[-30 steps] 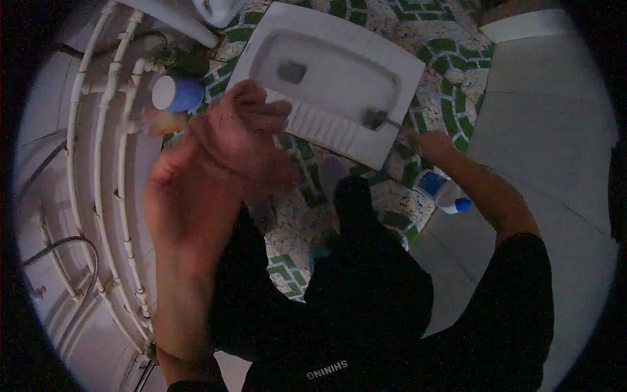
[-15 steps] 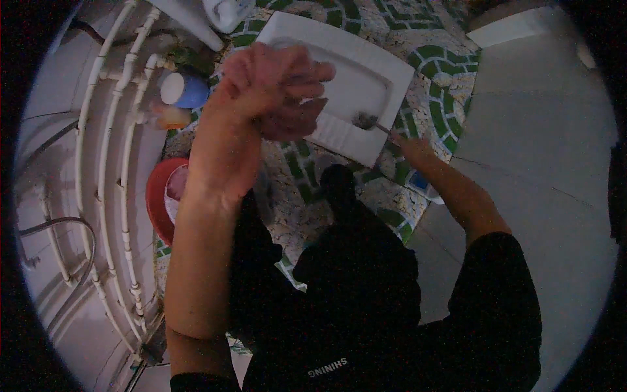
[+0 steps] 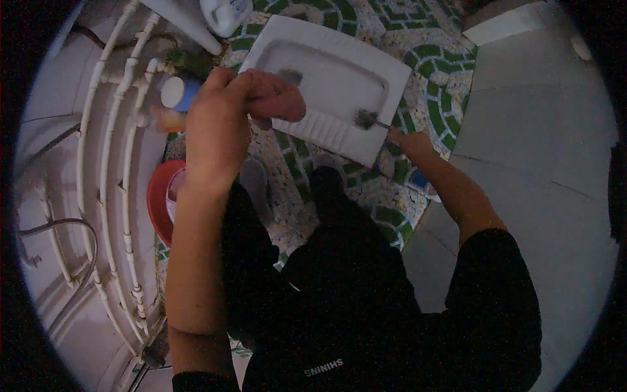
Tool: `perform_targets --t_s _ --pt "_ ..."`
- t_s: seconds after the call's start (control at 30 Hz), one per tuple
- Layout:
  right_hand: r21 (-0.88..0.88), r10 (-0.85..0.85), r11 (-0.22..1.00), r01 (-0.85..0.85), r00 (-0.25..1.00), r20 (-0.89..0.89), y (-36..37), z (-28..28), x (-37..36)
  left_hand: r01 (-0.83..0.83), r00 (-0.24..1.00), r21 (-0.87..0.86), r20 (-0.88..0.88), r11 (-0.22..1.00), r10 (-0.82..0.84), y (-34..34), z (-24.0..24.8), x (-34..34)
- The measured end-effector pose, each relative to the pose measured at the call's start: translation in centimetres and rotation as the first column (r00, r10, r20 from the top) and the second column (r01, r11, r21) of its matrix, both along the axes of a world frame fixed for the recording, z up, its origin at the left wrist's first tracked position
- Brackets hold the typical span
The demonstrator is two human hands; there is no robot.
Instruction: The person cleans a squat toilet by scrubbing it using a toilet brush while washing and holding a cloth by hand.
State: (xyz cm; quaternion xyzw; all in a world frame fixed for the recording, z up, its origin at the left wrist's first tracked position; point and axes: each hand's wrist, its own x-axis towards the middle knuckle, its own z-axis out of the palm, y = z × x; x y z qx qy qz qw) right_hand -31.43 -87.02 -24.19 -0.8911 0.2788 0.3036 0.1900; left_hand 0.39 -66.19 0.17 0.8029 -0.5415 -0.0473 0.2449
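My right hand [image 3: 411, 144] is wrapped round the thin handle of a brush [image 3: 365, 119]. The brush's dark, grey-looking head rests inside the near right end of a white squat toilet [image 3: 339, 147]. Raised high, and covering the toilet's left near corner from sight, is my left hand [image 3: 238, 108]. Its fingers are bent and pressed together, pointing right, and no object shows in them. A dark drain opening [image 3: 290, 77] lies at the basin's left end, just beyond those fingers.
A red basin [image 3: 160, 202] stands left, partly behind my left forearm. White pipes [image 3: 104, 189] run along the left wall. A blue container with a white lid [image 3: 175, 91] and a white jug [image 3: 225, 14] stand at the far left. A blue-and-white thing [image 3: 421, 183] lies under my right forearm.
My left hand has turned and moved down and left; its loosely spread, blurred fingers are now drawn together. My right hand and the brush have hardly moved.
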Motion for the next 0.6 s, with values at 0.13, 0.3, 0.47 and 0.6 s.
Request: perform_targets --t_s 0.13,0.3,0.47,0.6 --pt "-0.067 -0.079 0.992 0.105 0.946 0.314 1.4 -7.0 -3.1 -0.020 0.994 -0.077 0.101 0.997 0.028 -0.8 -0.6 0.2" --pt "0.039 -0.235 0.969 0.244 0.858 0.457 4.7 -12.6 0.2 -0.052 0.993 -0.035 -0.110 0.998 0.048 -1.9 -0.9 -0.9" --pt "-0.321 0.107 0.947 -0.034 0.971 0.213 2.9 -7.2 -2.9 -0.079 0.923 0.159 -0.362 0.984 0.133 -1.8 -2.0 -1.1" --pt "-0.202 0.066 0.976 -0.079 0.995 -0.072 -1.9 -2.4 -1.4 -0.046 0.958 0.166 -0.273 0.985 0.090 -1.4 -1.9 -0.8"
